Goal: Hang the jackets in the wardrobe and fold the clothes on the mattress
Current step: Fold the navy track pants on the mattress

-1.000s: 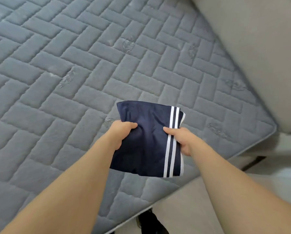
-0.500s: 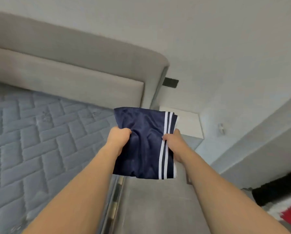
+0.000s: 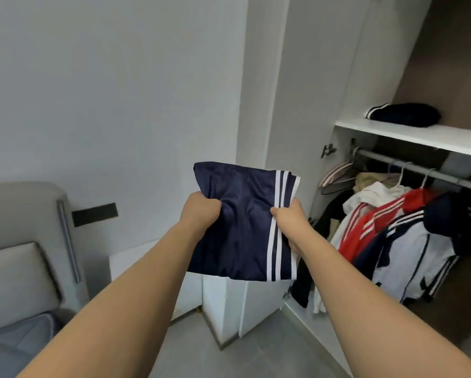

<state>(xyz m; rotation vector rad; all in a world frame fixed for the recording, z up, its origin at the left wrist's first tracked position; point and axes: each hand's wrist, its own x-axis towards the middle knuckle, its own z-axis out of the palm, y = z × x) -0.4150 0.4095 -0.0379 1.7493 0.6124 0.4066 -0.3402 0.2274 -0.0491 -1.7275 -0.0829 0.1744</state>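
A folded navy garment with white side stripes is held in the air in front of me. My left hand grips its left edge and my right hand grips its striped right edge. The open wardrobe stands at the right, with a white shelf above a grey hanging rail. Several jackets in red, white and navy hang from the rail. Another folded navy garment lies on the shelf. Only a corner of the grey mattress shows at the lower left.
A grey padded headboard stands at the left against the white wall. A white bedside cabinet sits below the held garment, between bed and wardrobe. Empty hangers hang at the rail's left end. Grey floor runs ahead.
My view has swung right from the mattress past the headboard to the open wardrobe. Both hands have kept hold of the folded navy garment, now raised in front of the wardrobe.
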